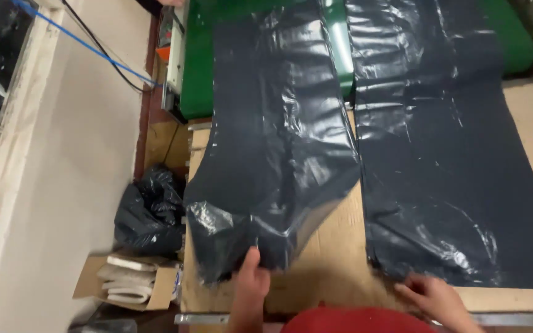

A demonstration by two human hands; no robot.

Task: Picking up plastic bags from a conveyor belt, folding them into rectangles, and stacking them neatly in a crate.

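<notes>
Your left hand (251,280) sat at the near edge of the left black plastic sheet (279,142), thumb pressed on top of the film and the other fingers tucked out of sight beneath it, so the hand was pinching that lower hem. The sheet ran lengthwise away from you, its far end lying over the green machine bed (197,68) and its near end crumpled and slightly lifted where you gripped it. Your right hand (436,296) lay flat, fingers spread and released, its fingertips touching the near edge of the right black plastic sheet (445,166); it held nothing. That second sheet lay flatter, just beside the first, with a narrow strip of bare surface between them. Both sheets rested on the cardboard-covered worktable (334,253), whose metal front rail showed at the bottom of the view. A red garment was visible between your forearms. To the left of the table, on the floor, a bunched black plastic bag (146,213) sat just behind an open cardboard box (124,283) holding pale folded material. A blue cord (87,46) and a black cable (103,52) crossed the pale floor toward the machine's left end.
</notes>
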